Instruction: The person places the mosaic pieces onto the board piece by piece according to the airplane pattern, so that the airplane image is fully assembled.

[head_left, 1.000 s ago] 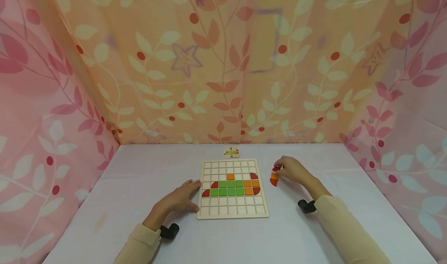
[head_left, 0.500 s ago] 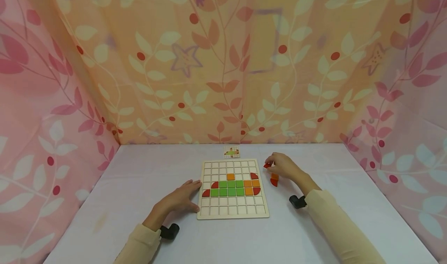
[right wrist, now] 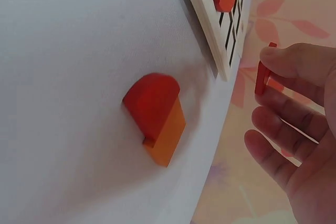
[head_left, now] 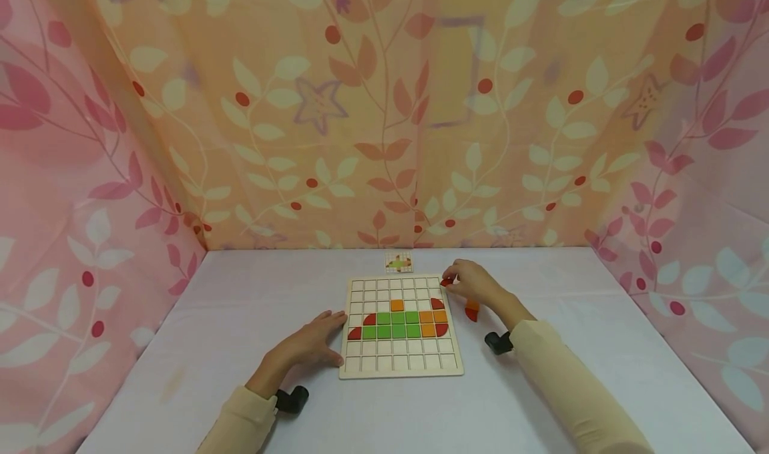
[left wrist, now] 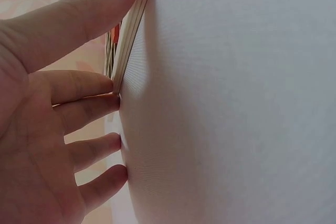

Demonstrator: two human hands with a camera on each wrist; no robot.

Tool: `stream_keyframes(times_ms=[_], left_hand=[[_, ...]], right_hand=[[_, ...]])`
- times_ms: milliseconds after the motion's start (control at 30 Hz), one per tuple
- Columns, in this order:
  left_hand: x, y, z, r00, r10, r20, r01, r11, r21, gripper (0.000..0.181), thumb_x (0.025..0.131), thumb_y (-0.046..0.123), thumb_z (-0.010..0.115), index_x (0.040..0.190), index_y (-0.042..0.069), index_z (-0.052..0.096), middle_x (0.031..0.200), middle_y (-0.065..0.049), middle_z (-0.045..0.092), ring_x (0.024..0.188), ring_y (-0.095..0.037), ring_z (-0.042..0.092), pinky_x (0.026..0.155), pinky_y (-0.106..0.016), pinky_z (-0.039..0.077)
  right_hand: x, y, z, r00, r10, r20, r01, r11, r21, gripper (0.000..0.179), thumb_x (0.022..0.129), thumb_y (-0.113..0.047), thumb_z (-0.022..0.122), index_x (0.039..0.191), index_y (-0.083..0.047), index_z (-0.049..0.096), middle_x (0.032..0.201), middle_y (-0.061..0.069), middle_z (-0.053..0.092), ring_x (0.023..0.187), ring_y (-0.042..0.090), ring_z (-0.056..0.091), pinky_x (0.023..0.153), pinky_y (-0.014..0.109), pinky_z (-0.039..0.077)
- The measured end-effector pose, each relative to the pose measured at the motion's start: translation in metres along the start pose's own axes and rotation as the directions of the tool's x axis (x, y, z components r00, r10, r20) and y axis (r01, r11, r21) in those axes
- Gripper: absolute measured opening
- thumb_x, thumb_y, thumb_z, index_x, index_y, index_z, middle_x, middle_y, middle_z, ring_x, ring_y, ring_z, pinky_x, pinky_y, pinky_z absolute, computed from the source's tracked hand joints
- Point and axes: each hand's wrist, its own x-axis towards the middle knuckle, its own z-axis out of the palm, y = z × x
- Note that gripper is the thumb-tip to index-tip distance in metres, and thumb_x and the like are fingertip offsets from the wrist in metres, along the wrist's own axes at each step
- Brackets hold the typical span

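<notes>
Between thumb and fingertips, my right hand pinches a red quarter-round tile, held over the upper right corner of a wooden grid board. My left hand lies along the board's left edge; in the left wrist view its straight fingers and thumb touch the wooden side. Green square tiles fill the middle cells of the board. Orange squares and red quarter-rounds sit around them. A single orange square sits one row higher.
Right of the board, a loose orange tile and a red quarter-round lie together on the white tablecloth. A small pattern card lies behind the board. Patterned cloth hangs at the back and both sides.
My right hand has lifted the red quarter-round from beside the loose tiles and moved it left to the board's upper right corner. The left hand stays in place.
</notes>
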Motion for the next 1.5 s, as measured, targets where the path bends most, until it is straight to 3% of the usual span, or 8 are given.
stream_keyframes(times_ms=[667, 1133, 1500], left_hand=[[0.003, -0.006, 0.003, 1.000, 0.019, 0.007, -0.019, 1.000, 0.013, 0.089, 0.071, 0.021, 0.086, 0.148, 0.009, 0.042, 0.157, -0.006, 0.038, 0.150, -0.034, 0.020, 0.116, -0.060, 0.025], [0.000, -0.001, -0.001, 1.000, 0.011, 0.007, -0.011, 1.000, 0.025, 0.089, 0.072, 0.020, 0.085, 0.148, 0.009, 0.041, 0.157, -0.006, 0.037, 0.150, -0.034, 0.020, 0.116, -0.059, 0.025], [0.000, -0.002, 0.001, 1.000, 0.025, 0.005, -0.025, 0.999, 0.026, 0.089, 0.072, 0.021, 0.085, 0.147, 0.007, 0.042, 0.156, -0.007, 0.038, 0.149, -0.035, 0.021, 0.115, -0.059, 0.026]], right_hand=[[0.017, -0.017, 0.009, 0.998, -0.058, 0.020, 0.058, 0.998, -0.028, 0.021, 0.086, -0.017, 0.073, 0.105, -0.008, 0.074, 0.091, 0.003, 0.062, 0.083, 0.017, 0.054, 0.085, 0.038, 0.051], [0.027, -0.033, 0.014, 0.995, -0.084, 0.051, 0.086, 0.995, -0.049, 0.023, 0.086, -0.016, 0.072, 0.107, -0.007, 0.074, 0.095, 0.003, 0.064, 0.086, 0.018, 0.056, 0.089, 0.037, 0.051], [0.037, -0.049, 0.023, 0.987, -0.149, 0.052, 0.152, 0.987, -0.053, 0.019, 0.086, -0.018, 0.073, 0.103, -0.009, 0.075, 0.093, 0.002, 0.064, 0.084, 0.016, 0.055, 0.088, 0.037, 0.051]])
